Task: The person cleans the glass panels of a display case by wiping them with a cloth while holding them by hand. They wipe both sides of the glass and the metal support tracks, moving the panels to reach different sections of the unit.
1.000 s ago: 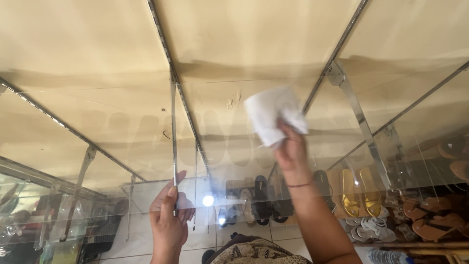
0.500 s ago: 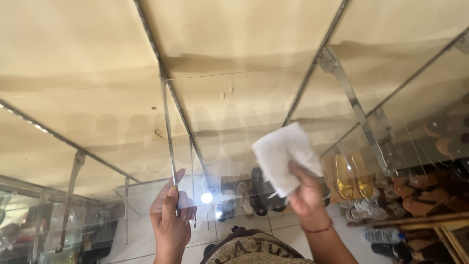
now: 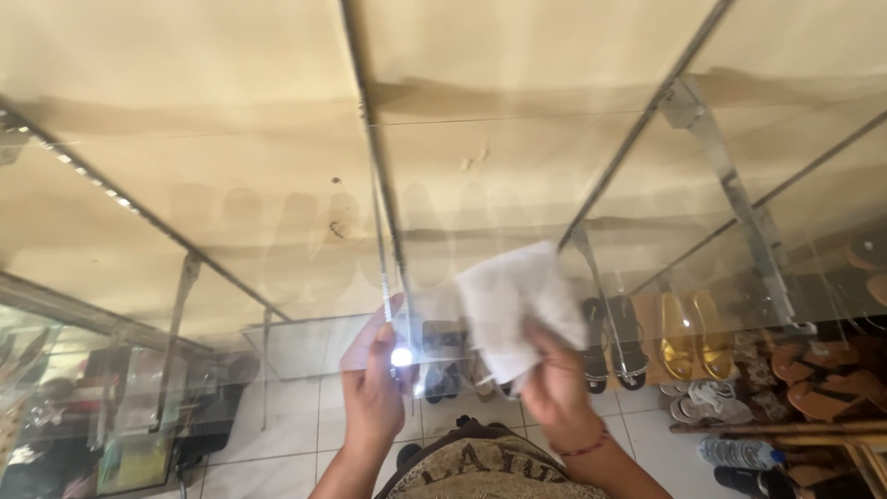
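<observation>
A clear glass shelf (image 3: 480, 176) spans the view in front of a beige wall, carried on metal brackets. My right hand (image 3: 552, 386) presses a crumpled white cloth (image 3: 514, 298) flat against the glass near its front edge. My left hand (image 3: 374, 383) grips the front edge of the glass shelf beside a metal bracket (image 3: 381, 240), thumb on top. A bright light spot (image 3: 401, 357) glints at its fingers. The two hands are close together, the cloth just right of the left hand.
Through the glass, several pairs of sandals (image 3: 684, 342) stand on lower shelves at right, gold ones among them. A plastic bottle (image 3: 739, 453) lies at lower right. White floor tiles (image 3: 296, 407) show below. More glass shelves and brackets (image 3: 730, 185) run left and right.
My right hand has drawn the cloth down the glass and to the left, toward my left hand. The view has shifted, so the bracket and my left hand now sit further right.
</observation>
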